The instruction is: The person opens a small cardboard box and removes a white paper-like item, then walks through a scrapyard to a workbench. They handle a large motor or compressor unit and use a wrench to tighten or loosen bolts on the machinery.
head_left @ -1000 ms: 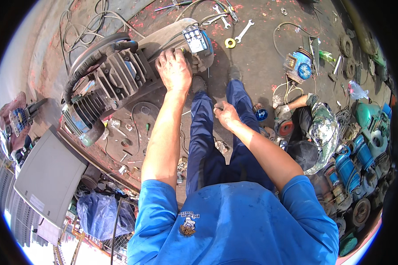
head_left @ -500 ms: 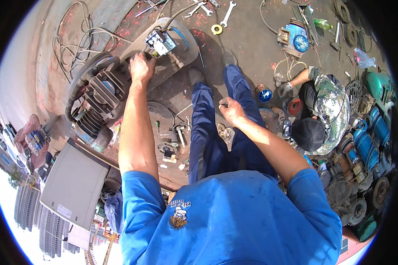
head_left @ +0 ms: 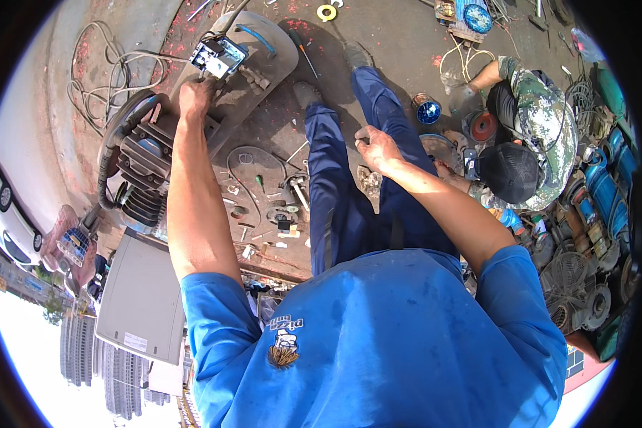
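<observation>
My left hand (head_left: pixel 196 100) reaches to the compressor tank (head_left: pixel 271 57), just below an opened electrical box (head_left: pixel 217 55) with cables; its fingers are curled round something hidden beneath them. Left of and below it lie the finned pump head (head_left: pixel 143 157) and its black hose (head_left: pixel 108 160). My right hand (head_left: pixel 376 150) hovers over my right trouser leg, fingers curled, with any small object in them too hidden to name. A screwdriver (head_left: pixel 302 50) lies beside the tank, and a green-handled tool (head_left: pixel 260 182) is on the floor among small parts.
A person (head_left: pixel 528 135) in camouflage and cap crouches at right beside a blue motor (head_left: pixel 476 18) and piled machine parts (head_left: pixel 610 185). Loose cable (head_left: pixel 85 78) lies at left. A grey panel (head_left: pixel 139 292) and a white car (head_left: pixel 11 214) are lower left.
The view has shifted, so the compressor sits further left. My left hand stays by the box. My right hand has lifted slightly rightward. The crouching person's other hand now shows near the parts.
</observation>
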{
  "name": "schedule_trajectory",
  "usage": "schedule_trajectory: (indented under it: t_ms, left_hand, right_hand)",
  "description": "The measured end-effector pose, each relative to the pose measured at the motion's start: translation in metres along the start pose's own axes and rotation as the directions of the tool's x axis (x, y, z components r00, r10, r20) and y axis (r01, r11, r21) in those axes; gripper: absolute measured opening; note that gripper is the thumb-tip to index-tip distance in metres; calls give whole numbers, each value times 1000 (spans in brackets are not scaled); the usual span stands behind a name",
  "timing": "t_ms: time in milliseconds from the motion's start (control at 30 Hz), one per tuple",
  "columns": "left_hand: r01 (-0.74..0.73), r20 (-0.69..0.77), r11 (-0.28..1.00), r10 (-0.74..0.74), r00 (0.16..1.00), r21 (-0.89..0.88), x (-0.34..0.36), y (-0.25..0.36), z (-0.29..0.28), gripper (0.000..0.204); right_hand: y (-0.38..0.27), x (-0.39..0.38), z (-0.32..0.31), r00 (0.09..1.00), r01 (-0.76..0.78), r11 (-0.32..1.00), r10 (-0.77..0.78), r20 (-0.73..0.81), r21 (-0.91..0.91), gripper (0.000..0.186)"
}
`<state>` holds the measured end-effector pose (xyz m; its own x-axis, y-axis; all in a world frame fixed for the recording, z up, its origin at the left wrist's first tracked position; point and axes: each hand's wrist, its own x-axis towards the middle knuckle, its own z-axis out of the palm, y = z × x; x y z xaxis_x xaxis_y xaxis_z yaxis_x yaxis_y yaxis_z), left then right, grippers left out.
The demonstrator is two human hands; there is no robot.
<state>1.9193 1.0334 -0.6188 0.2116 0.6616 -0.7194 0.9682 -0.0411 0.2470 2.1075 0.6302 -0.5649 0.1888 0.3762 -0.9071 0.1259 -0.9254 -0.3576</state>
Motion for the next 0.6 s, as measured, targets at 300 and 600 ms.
schedule_trajectory:
  t_ms: [300,600]
  left_hand:
    - [60,62,992,-54,997,-107,-23,35,-7,40]
    - [-129,116,921,92,989,369,-17,31,-2,36]
  right_hand:
    - [15,-2,8,999,51,999,-51,-8,-14,30]
    - [16,-10,-3,1000,-20,1000,20,13,21,29]
